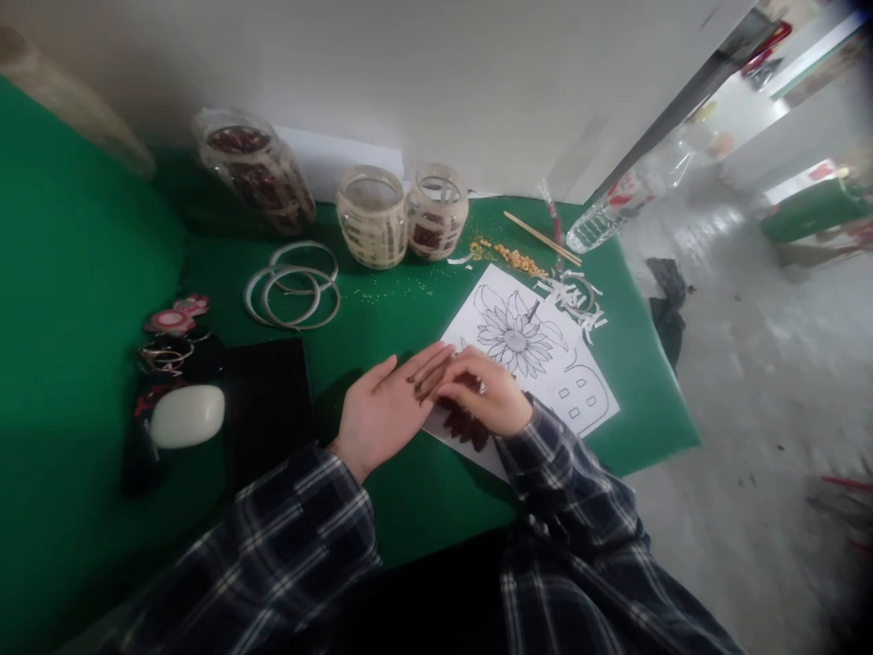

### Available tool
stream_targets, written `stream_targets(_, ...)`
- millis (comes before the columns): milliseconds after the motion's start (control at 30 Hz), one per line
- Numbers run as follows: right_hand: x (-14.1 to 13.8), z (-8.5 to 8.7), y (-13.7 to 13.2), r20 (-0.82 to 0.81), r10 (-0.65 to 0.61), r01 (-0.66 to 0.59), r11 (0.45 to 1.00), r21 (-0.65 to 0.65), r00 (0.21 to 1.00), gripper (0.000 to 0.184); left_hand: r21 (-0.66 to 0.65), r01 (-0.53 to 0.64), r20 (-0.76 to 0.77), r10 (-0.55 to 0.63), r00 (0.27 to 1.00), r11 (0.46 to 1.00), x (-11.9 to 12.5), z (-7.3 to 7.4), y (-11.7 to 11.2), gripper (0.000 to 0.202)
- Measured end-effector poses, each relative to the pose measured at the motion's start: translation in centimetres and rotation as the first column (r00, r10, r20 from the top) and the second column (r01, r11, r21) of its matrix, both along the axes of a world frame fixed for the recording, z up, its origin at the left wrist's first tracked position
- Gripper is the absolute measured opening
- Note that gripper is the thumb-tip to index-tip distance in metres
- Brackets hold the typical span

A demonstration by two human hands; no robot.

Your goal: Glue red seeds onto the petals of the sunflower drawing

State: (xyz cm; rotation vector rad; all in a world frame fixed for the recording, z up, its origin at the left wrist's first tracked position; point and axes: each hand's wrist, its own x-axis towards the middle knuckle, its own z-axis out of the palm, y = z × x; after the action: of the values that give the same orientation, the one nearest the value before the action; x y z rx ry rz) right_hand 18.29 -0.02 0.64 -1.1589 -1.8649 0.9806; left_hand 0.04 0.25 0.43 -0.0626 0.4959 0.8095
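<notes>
My left hand (382,414) lies palm up with its fingers stretched out flat, and a few small dark beans (413,382) rest on them. Over those fingertips, my right hand (495,391) is closed in a pinch; whatever sits between its thumb and finger is too small to make out. Beneath both hands lies a white sheet of paper (600,400) printed with a sunflower and other outlines. A dark red-brown patch of beans (467,429) shaped like petals covers part of the sheet, partly hidden by my right hand.
Behind stand a large jar of dark beans (263,182) and two smaller jars (372,218) (438,214). Tape rings (293,296) lie left. Corn kernels (518,261), chopsticks (542,238), paper strips (569,296) and a plastic bottle (604,218) are right. A white mouse (187,416) sits left.
</notes>
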Motion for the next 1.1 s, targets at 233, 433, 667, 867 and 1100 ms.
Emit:
stream_targets(233, 3.2, -0.9, 1.7, 0.178, -0.334, 0.339, 0.941, 0.002, 0.926, 0.008, 0.028, -0.091, -0.049, 0.092, 0.995, 0.995, -0.1, 0.0, 0.0, 0.060)
stream_targets(433, 3.3, -1.8, 2.0, 0.297, -0.239, 0.265, 0.963, -0.050, 0.925, 0.003, 0.020, -0.106, -0.081, 0.107, 0.991, 0.994, -0.1, 0.0, 0.0, 0.058)
stream_targets(667, 3.3, -1.8, 2.1, 0.347, -0.207, 0.245, 0.967, -0.067, 0.915, 0.008, 0.022, -0.107, -0.075, 0.109, 0.991, 0.994, -0.2, -0.1, 0.0, 0.059)
stream_targets(867, 3.7, -1.4, 2.2, 0.220, -0.219, 0.250, 0.960, -0.124, 0.951, 0.007, 0.024, -0.113, -0.070, 0.115, 0.991, 0.993, -0.2, -0.3, 0.0, 0.059)
stream_targets(1100, 3.4, -1.3, 2.3, 0.242, -0.338, 0.382, 0.909, -0.164, 0.909, 0.003, 0.021, -0.122, -0.081, 0.123, 0.989, 0.992, -0.2, -0.2, -0.1, 0.056)
